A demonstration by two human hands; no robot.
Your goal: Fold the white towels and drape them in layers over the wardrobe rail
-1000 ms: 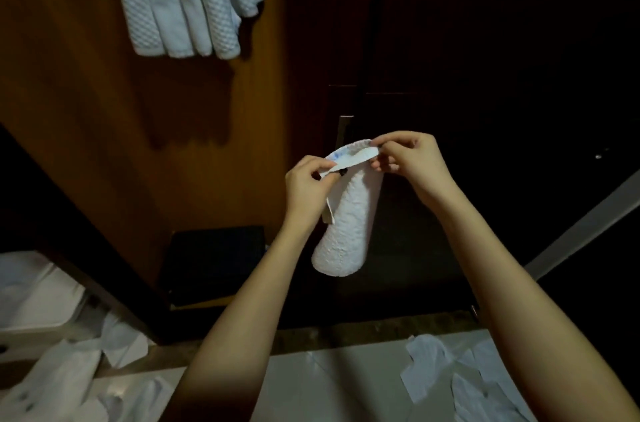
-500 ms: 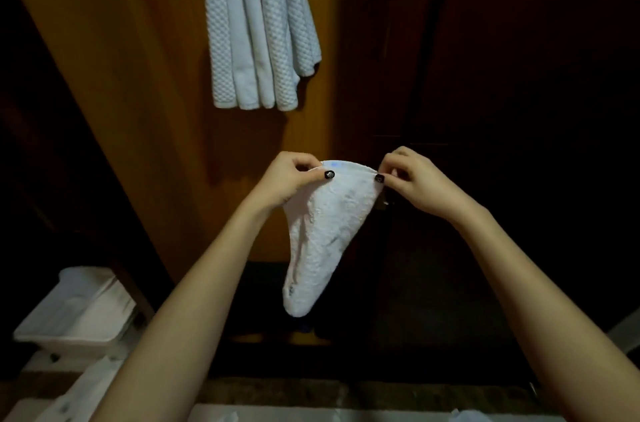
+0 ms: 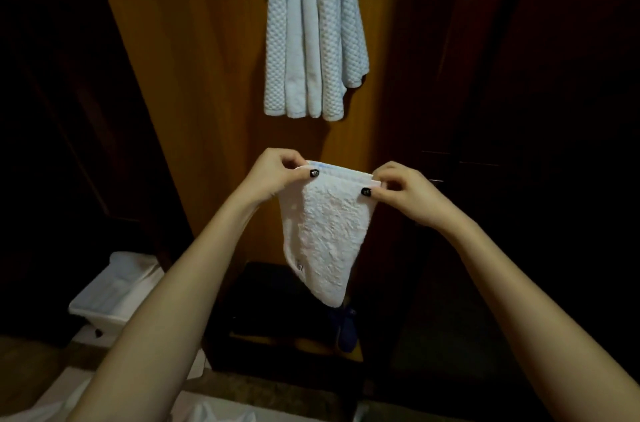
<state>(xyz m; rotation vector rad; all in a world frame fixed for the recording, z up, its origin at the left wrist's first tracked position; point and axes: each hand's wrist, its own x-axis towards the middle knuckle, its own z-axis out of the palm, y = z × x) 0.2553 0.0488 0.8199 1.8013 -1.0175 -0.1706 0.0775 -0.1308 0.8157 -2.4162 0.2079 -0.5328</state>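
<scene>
Left hand (image 3: 273, 176) and right hand (image 3: 405, 193) each pinch an upper corner of the white towel (image 3: 322, 234) between thumb and curled fingers. The towel is nubby terry, folded, and tapers to a rounded tip. It hangs directly below the hanging towels (image 3: 311, 34), which are waffle-weave strips. Behind them is a smooth orange-brown wood panel (image 3: 207, 75).
</scene>
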